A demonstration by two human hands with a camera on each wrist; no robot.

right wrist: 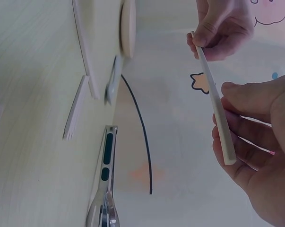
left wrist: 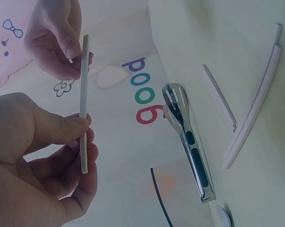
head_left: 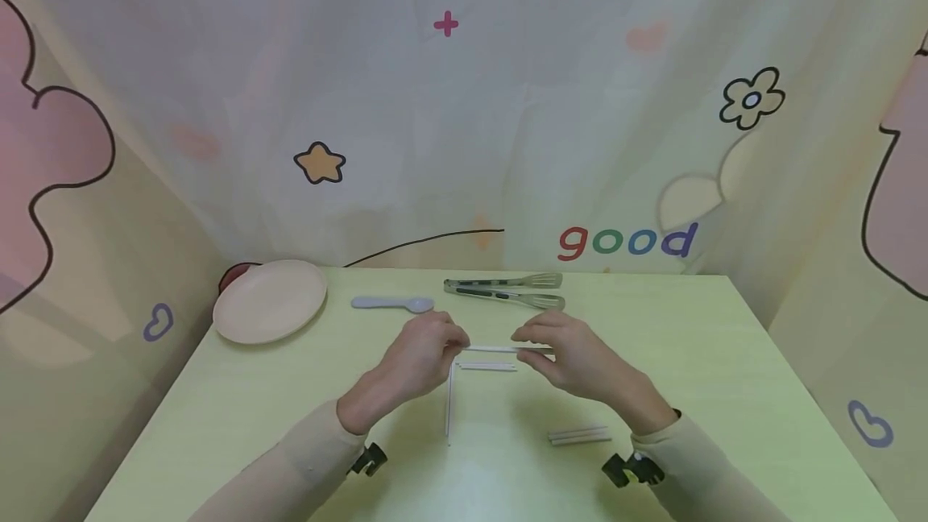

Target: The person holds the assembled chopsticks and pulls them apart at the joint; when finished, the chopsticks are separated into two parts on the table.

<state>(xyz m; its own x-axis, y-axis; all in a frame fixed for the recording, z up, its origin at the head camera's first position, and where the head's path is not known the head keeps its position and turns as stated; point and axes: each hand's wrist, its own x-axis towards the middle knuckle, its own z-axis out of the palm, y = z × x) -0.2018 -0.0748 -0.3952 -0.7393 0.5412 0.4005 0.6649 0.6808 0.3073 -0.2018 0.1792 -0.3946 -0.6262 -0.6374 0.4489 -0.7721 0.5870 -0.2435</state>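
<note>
A thin white stick (head_left: 493,348) is held up above the table between both hands. My left hand (head_left: 420,353) pinches it near one end, thumb on one side and fingers on the other. At the other end, my right hand (head_left: 576,351) has its fingers against the stick, and its thumb stands slightly off it in the right wrist view. Below the hands lies a short bundle of similar sticks (head_left: 487,366). Beside that bundle, a long thin line of sticks (head_left: 449,409) runs toward the front edge.
More white sticks (head_left: 580,435) lie at the front right, near my right wrist. Metal tongs (head_left: 500,292) lie at the back, with a pale spoon (head_left: 391,304) to their left. A round pale plate (head_left: 271,302) is at the back left. A printed curtain surrounds the table (head_left: 681,361).
</note>
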